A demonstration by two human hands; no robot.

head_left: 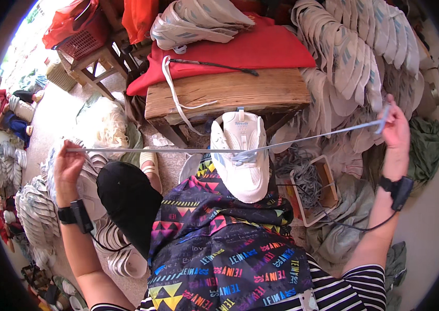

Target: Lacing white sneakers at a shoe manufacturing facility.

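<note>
A white shoe upper (250, 179) rests on my lap, toe toward me and tongue standing up. A grey-blue shoelace (323, 133) runs through its lower eyelets, and both ends stretch far out to the sides. My left hand (69, 165) pinches one end at the left. Out to the right and a little higher, my right hand (396, 127) is closed on the other end, with a short tail hanging beside the fingers. The lace looks taut on both sides of the shoe. A patterned dark apron (219, 249) lies under the shoe.
Ahead stands a wooden bench (229, 93) with red cloth (276, 46), a white lace (174, 88) and stacked uppers (198, 23). More uppers (338, 52) hang at right, above a box (330, 181) of grey laces. Bundled uppers (38, 212) lie left. A stool (92, 65) holds a red basket.
</note>
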